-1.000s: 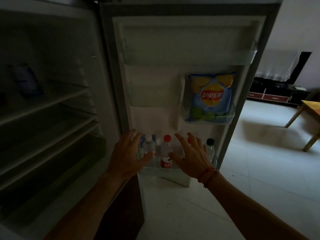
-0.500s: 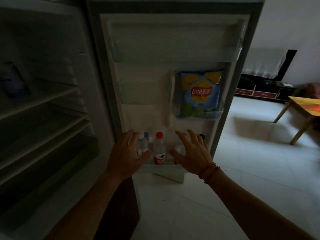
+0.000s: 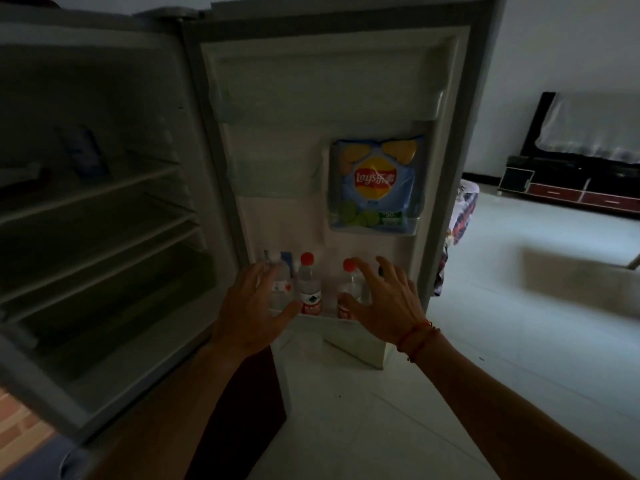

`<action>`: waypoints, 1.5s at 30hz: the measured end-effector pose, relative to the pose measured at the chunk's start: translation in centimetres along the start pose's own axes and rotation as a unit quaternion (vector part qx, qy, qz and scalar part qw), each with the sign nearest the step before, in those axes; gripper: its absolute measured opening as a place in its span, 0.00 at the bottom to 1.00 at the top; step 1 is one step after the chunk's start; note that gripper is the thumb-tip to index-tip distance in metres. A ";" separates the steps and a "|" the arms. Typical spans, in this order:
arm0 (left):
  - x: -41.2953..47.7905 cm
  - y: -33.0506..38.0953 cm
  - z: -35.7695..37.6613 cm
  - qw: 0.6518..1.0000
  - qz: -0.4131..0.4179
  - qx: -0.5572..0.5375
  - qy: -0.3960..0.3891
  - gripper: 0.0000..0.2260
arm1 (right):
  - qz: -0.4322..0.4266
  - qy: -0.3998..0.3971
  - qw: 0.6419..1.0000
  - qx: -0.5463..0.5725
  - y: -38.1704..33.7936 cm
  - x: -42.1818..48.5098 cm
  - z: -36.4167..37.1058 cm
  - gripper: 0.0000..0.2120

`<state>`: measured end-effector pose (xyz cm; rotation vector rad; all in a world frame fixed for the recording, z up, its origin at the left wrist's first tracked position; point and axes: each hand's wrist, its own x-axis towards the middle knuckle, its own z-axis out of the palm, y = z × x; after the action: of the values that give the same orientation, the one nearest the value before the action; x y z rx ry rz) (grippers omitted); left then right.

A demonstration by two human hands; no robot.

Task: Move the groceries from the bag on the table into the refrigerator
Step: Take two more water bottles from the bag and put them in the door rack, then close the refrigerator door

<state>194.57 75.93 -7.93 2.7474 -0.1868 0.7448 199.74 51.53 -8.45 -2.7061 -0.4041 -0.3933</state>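
Viewed against the open grey refrigerator door (image 3: 446, 140): blue crisp bag with yellow-red logo (image 3: 375, 185) stood in middle door bin. Clear plastic red-capped bottles (image 3: 309, 285) stood in bottom door rack. Left hand (image 3: 254, 308) and right hand (image 3: 382, 303) spread open before that rack, gripping nothing. Dim blue packet (image 3: 85, 154) leaned on upper interior shelf, left of door.

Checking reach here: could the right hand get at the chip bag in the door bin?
Probably yes. The right hand is open and empty by the bottles below, and the Lay's chip bag sits uncovered in its door bin above.
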 end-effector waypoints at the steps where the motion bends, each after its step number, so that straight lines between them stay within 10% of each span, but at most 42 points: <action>1: -0.3 0.7 -0.3 1.000 -0.007 0.004 0.000 0.33 | -0.004 -0.001 1.000 0.004 0.4 -0.3 -0.4 0.33; 24: 10.0 14.8 1.6 0.974 0.221 0.057 -0.007 0.34 | 0.104 0.045 0.990 0.085 8.3 -0.9 -9.0 0.36; 37: 20.4 26.8 5.8 0.924 0.357 0.139 -0.002 0.22 | 0.184 0.030 0.932 0.311 14.8 4.1 -10.4 0.28; 45: 25.7 28.3 8.5 0.909 0.323 0.259 -0.046 0.21 | 0.215 -0.046 0.896 0.387 17.3 10.4 -5.2 0.59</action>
<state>215.05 45.21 5.05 3.2425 -1.1108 0.9206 213.85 36.37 -6.07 -1.9443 0.0367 0.0352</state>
